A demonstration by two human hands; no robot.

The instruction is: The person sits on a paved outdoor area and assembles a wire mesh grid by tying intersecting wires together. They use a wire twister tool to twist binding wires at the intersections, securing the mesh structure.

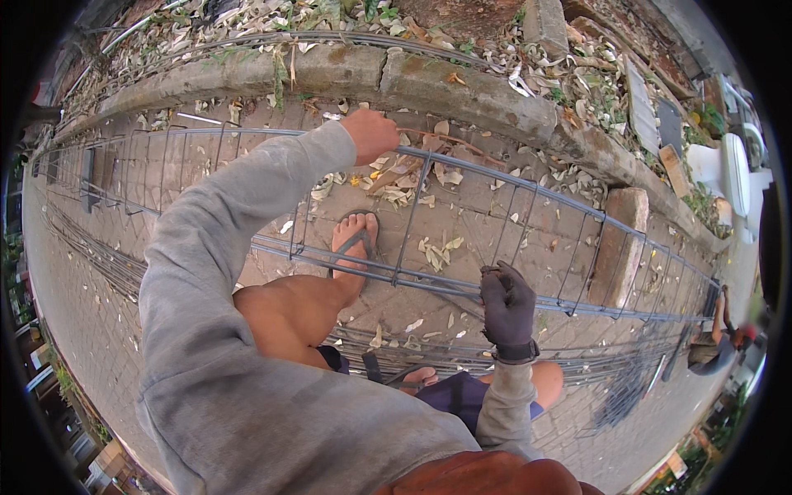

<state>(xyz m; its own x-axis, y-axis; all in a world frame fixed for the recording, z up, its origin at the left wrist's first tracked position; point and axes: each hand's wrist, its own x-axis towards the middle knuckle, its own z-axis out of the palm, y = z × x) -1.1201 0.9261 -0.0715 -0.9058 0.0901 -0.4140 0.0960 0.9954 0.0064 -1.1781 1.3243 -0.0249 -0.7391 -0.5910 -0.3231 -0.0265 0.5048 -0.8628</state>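
Observation:
A long cage of grey steel rebar (487,171), its bars joined by square wire stirrups, stretches across in front of me. My left hand (371,137), bare, is closed around its far upper bar. A thin reddish-brown strand (450,140), wire or twig, runs rightward beside that hand. At the near bars, my right hand (506,305) in a dark glove is closed with its fingers curled; whatever it may hold is hidden. My sandalled foot (356,239) stands on the paving under the cage.
A concrete block (620,247) props the cage on the right. Beyond runs a concrete kerb (462,91) with dry leaves. More loose steel rods (610,361) lie on the paving near me. At the far right another person (714,345) crouches by the cage's end.

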